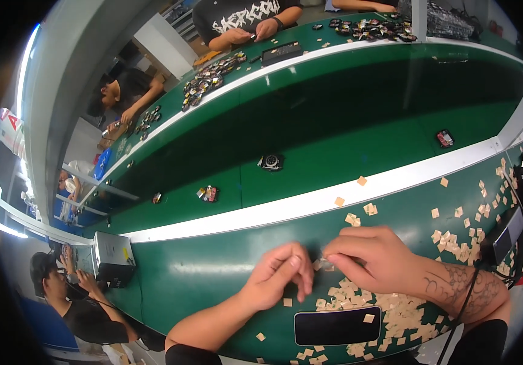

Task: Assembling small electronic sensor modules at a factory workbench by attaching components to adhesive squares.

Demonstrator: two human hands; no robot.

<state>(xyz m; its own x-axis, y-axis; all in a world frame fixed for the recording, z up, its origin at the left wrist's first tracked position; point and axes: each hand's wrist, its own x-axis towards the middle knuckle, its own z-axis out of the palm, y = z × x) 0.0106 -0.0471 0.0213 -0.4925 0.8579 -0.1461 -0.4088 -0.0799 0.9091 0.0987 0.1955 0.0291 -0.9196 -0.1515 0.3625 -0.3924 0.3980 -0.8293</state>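
Roughly square, pale tan pieces (401, 310)

Phone (334, 328) on bench (194, 261), square (368, 318) on phone, squares (404, 316) heaped right of phone, rail (298, 210) behind bench, belt (346, 155) behind rail, devices (271, 162) spread along belt, box (115, 258) at bench's left end
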